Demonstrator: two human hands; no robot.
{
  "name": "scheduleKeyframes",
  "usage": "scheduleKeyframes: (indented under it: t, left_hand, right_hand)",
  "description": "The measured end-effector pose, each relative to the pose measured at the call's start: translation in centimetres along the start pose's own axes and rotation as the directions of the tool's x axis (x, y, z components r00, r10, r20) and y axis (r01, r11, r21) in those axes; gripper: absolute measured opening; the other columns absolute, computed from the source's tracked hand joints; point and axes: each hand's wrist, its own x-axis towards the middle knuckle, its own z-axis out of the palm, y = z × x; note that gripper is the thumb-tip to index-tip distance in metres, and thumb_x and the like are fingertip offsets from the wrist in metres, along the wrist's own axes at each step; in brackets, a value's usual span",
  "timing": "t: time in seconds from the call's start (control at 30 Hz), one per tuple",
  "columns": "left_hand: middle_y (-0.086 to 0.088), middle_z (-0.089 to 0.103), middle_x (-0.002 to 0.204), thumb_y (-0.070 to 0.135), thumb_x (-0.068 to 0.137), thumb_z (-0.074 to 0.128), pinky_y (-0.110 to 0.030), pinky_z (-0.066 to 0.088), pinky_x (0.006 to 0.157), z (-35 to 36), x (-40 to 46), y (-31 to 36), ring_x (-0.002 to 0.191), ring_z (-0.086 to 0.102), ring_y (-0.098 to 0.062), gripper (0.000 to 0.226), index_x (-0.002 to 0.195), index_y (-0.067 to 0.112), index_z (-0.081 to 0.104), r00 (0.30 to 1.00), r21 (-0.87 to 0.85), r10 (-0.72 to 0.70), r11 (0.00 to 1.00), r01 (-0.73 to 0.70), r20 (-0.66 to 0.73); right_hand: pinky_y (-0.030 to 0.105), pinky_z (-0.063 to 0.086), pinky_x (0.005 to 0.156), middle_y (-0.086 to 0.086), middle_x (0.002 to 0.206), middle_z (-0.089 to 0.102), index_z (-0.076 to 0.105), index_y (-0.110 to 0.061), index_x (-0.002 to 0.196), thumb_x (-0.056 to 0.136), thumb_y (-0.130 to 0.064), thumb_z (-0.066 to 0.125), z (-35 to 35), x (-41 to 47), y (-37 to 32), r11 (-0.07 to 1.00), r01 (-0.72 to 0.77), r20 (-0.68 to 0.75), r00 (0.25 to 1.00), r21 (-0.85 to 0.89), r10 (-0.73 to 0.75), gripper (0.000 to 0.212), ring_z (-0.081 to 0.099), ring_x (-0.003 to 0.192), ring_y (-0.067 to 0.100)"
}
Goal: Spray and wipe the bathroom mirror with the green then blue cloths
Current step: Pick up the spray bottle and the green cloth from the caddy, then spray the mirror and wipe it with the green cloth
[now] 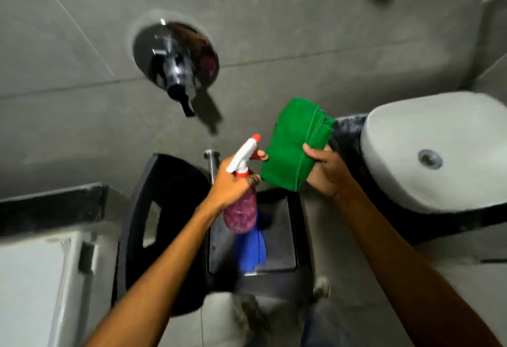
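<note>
My left hand (233, 182) grips a spray bottle (241, 209) with a white and red trigger head and a pinkish body, index finger on the trigger. Just to its right, my right hand (326, 171) holds a folded green cloth (293, 146) upright in front of the grey tiled wall. Below the bottle, a blue cloth (251, 250) lies on the seat of a black plastic chair (279, 250). No mirror shows in the head view.
A white basin (428, 152) sits on a dark counter at the right. A chrome wall tap (175, 64) juts from the tiles above. A white fixture (30, 286) stands at the lower left, below a dark ledge.
</note>
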Motion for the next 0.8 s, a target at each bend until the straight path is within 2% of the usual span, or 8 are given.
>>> scheduleKeyframes:
  t: [0.1,0.17,0.23,0.37,0.5,0.57,0.7,0.8]
  left_hand:
    - [0.024,0.075,0.107,-0.010,0.063,0.061,-0.030,0.058,0.076,-0.5,1.7,3.5,0.087,0.064,-0.015,0.100,0.133,0.061,0.049,0.999,0.017,0.022,1.000,-0.022,0.029]
    - [0.015,0.075,0.098,-0.014,0.064,0.061,-0.019,0.057,0.072,-1.2,2.4,6.0,0.084,0.067,-0.006,0.097,0.137,0.049,0.052,0.998,0.030,0.025,0.999,-0.027,0.054]
    - [0.007,0.072,0.092,-0.017,0.065,0.062,-0.019,0.057,0.074,-1.9,2.7,8.1,0.080,0.067,0.001,0.091,0.139,0.036,0.056,0.997,0.069,0.008,0.997,-0.013,0.079]
    - [0.001,0.074,0.099,-0.017,0.066,0.062,-0.036,0.060,0.090,-2.6,1.8,10.1,0.099,0.074,-0.018,0.090,0.133,0.043,0.059,0.996,0.130,-0.047,0.991,0.037,0.077]
    - [0.000,0.075,0.093,-0.004,0.061,0.059,-0.056,0.060,0.089,-3.0,0.0,9.0,0.102,0.071,-0.032,0.067,0.123,0.017,0.070,0.983,0.217,-0.145,0.969,0.119,0.109]
    - [-0.002,0.075,0.092,0.001,0.064,0.052,-0.056,0.061,0.085,-2.9,-1.2,8.1,0.098,0.072,-0.032,0.071,0.128,0.027,0.067,0.977,0.218,-0.182,0.964,0.154,0.115]
    - [0.007,0.074,0.087,0.001,0.063,0.052,-0.040,0.062,0.080,-2.9,-2.5,6.8,0.085,0.072,-0.015,0.086,0.124,0.062,0.058,0.954,0.243,-0.222,0.955,0.171,0.202]
    - [0.010,0.073,0.085,-0.003,0.064,0.055,-0.039,0.061,0.076,-3.1,-2.3,6.7,0.080,0.070,-0.013,0.089,0.117,0.069,0.056,0.974,0.174,-0.171,0.974,0.144,0.151]
  right_hand:
    - [0.054,0.048,0.104,0.016,0.125,0.068,0.058,-0.004,0.130,0.089,0.001,0.046,3.1,-0.6,-2.8,0.997,0.079,0.038,0.996,0.003,-0.079,0.043,0.068,0.114,0.033]
    - [0.054,0.048,0.104,0.017,0.123,0.069,0.060,-0.003,0.126,0.085,0.000,0.050,4.4,-1.0,-4.5,0.993,0.115,0.046,0.993,-0.028,-0.113,0.042,0.068,0.113,0.033]
    - [0.055,0.044,0.108,0.019,0.128,0.064,0.059,-0.002,0.126,0.086,-0.001,0.050,5.7,-1.5,-5.9,0.988,0.141,0.051,0.989,-0.061,-0.138,0.040,0.063,0.118,0.036]
    - [0.055,0.042,0.110,0.019,0.130,0.062,0.053,-0.001,0.134,0.095,0.004,0.042,6.7,-1.7,-7.2,0.981,0.179,0.052,0.983,-0.068,-0.176,0.041,0.058,0.122,0.036]
    - [0.055,0.043,0.109,0.018,0.130,0.061,0.041,0.002,0.146,0.097,0.005,0.040,6.9,-1.4,-7.6,0.979,0.195,0.002,0.981,-0.051,-0.196,0.049,0.058,0.122,0.035]
    - [0.053,0.046,0.106,0.017,0.127,0.063,0.041,0.001,0.146,0.097,0.005,0.041,6.8,-1.4,-7.7,0.979,0.196,-0.018,0.980,-0.056,-0.197,0.050,0.061,0.119,0.034]
    - [0.052,0.050,0.103,0.016,0.120,0.068,0.042,0.001,0.145,0.096,0.005,0.042,6.5,-1.1,-7.6,0.980,0.191,-0.049,0.980,-0.063,-0.194,0.049,0.066,0.112,0.032]
    - [0.056,0.039,0.113,0.022,0.138,0.055,0.039,0.000,0.148,0.096,0.006,0.042,6.0,-0.6,-7.6,0.982,0.177,-0.066,0.981,-0.072,-0.182,0.052,0.053,0.130,0.039]
